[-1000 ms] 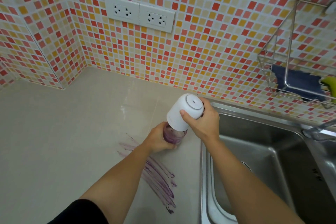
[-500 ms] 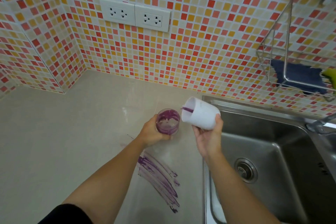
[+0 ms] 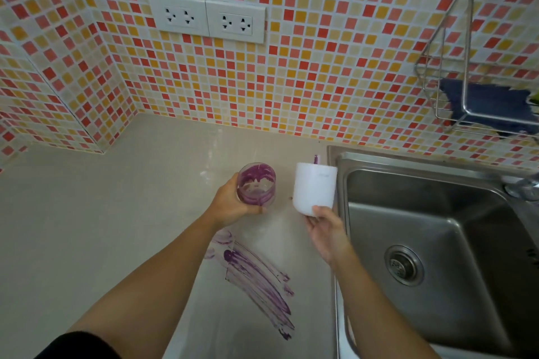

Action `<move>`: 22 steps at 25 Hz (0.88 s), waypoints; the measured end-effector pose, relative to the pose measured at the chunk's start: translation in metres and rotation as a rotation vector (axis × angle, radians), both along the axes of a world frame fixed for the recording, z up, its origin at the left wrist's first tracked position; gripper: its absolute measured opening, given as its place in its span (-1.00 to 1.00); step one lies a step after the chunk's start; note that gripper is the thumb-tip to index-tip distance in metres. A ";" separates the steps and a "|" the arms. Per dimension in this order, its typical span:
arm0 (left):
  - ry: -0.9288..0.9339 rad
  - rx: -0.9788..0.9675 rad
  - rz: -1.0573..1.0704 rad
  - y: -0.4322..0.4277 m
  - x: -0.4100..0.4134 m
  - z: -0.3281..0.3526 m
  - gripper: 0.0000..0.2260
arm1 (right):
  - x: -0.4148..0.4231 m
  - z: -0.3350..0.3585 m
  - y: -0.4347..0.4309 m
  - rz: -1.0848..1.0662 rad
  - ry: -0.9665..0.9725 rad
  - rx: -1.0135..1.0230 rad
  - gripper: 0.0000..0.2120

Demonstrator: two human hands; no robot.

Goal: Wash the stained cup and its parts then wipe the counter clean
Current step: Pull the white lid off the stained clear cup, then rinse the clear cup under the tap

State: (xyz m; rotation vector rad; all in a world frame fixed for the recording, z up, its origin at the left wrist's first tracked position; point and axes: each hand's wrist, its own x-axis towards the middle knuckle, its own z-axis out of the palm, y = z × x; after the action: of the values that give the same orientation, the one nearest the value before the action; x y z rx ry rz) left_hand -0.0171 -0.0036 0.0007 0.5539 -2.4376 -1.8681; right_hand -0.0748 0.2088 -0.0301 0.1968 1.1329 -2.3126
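Two hands are each gripping one piece of the cup. The right hand (image 3: 326, 230) is pinching the white part (image 3: 314, 189) from below, fingers curled under its base, with a purple tip poking above its top rim. The left hand (image 3: 230, 205) is wrapping its fingers around the clear stained cup (image 3: 256, 187), mouth facing up and purple residue coating the inside walls. Both pieces are standing roughly upright, side by side, apart and not touching, above the counter (image 3: 102, 213).

The sink (image 3: 437, 227) is lying just to the right of the white part, so the right hand is the nearer one; its rim is sitting right beside that piece, and the basin looks open down to the drain (image 3: 404, 264). My guess is washing comes next, rightward over that rim.

Purple smears (image 3: 256, 280) are streaking the counter below the left forearm. A wire rack (image 3: 466, 67) holding a blue cloth (image 3: 493, 103) is hanging on the tiled wall above the sink.
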 end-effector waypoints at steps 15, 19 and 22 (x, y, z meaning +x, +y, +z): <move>0.041 -0.030 0.050 -0.013 0.001 0.010 -0.28 | 0.018 -0.022 0.005 0.119 0.559 0.873 -0.14; 0.129 -0.054 0.044 -0.011 -0.005 0.038 -0.29 | 0.020 -0.013 0.008 0.237 0.563 0.948 0.04; 0.239 -0.037 0.016 0.001 -0.011 0.070 -0.29 | 0.031 0.004 0.024 0.297 0.528 1.035 0.24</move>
State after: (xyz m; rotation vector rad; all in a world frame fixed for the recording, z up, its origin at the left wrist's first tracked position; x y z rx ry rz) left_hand -0.0280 -0.0024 0.0702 0.3247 -2.3013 -1.7643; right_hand -0.0441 0.2331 -0.0263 -0.2173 2.3559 -1.3497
